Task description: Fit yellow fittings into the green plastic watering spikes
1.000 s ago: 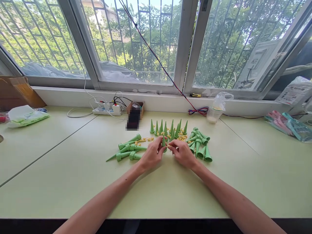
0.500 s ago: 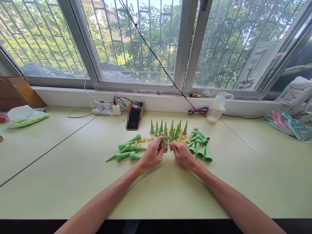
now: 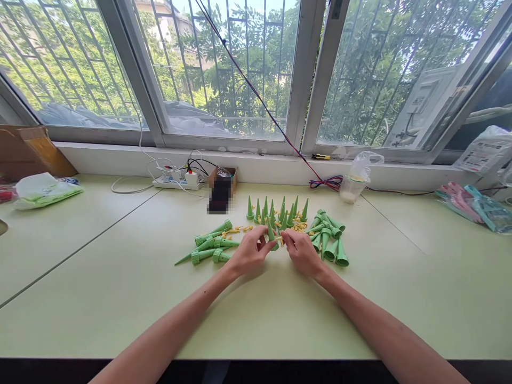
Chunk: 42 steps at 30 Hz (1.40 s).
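My left hand [image 3: 251, 252] is closed around a green plastic plant-watering spike [image 3: 271, 230], its point up and tilted a little to the left. Pinched in my right hand [image 3: 301, 250] is a small yellow plastic piece [image 3: 279, 240], which meets the spike's side; whether it sits inside a hole I cannot tell. Behind both hands several green spikes [image 3: 296, 207] stand upright, with small yellow pieces [image 3: 300, 226] among them. More green spikes [image 3: 212, 242] lie on their sides to the left, and another pile of spikes [image 3: 330, 249] lies to the right.
The pale green table [image 3: 132, 298] runs below the windows. Along its back are a power strip [image 3: 176, 184], a small box [image 3: 234, 176] behind a blurred dark object, coiled red-blue wire [image 3: 326, 183] and a bagged cup [image 3: 352, 184]. Plastic packages [image 3: 480, 205] lie at far right.
The held spike has tilted to the left at its tip. My right hand has shifted slightly, bringing the yellow piece against the spike's side.
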Each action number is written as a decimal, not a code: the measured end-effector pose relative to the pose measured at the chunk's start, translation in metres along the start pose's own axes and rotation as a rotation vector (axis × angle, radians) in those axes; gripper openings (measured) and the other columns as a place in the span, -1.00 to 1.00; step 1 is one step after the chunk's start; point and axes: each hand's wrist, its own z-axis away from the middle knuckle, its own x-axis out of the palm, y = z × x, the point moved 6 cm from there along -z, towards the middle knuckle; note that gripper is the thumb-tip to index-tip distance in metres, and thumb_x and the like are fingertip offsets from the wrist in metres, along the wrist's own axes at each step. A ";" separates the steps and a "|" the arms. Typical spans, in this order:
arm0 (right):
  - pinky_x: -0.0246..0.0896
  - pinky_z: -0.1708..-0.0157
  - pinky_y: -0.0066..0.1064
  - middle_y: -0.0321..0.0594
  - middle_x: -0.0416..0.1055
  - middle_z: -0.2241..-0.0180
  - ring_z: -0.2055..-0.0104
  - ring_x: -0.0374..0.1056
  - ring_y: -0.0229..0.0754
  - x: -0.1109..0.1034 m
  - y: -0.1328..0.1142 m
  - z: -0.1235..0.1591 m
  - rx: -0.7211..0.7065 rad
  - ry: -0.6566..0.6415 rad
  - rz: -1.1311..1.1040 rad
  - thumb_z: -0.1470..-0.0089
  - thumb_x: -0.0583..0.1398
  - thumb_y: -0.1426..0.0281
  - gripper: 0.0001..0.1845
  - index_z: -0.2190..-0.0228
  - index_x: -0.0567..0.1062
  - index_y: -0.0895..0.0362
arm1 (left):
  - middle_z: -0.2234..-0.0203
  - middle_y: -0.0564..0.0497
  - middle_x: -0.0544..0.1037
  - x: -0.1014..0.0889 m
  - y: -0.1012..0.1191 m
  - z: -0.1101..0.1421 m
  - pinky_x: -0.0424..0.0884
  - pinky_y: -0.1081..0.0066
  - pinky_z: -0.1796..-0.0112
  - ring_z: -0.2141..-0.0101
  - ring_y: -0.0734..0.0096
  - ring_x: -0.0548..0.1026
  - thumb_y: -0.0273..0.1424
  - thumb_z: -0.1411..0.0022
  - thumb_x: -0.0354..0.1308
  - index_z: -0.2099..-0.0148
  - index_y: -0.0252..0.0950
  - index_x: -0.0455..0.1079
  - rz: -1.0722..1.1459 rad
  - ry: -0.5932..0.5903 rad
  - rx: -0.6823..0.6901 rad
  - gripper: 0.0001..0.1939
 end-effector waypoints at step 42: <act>0.05 0.57 -0.44 -0.36 0.23 0.66 0.63 0.13 -0.28 -0.002 -0.002 0.001 0.094 -0.037 -0.134 -0.28 0.00 0.14 -0.61 0.46 0.36 0.11 | 0.57 0.08 0.34 0.003 0.000 0.002 0.26 0.53 0.57 0.57 0.53 0.27 -0.32 -0.22 0.12 0.07 -0.35 0.40 0.232 -0.005 -0.106 -0.73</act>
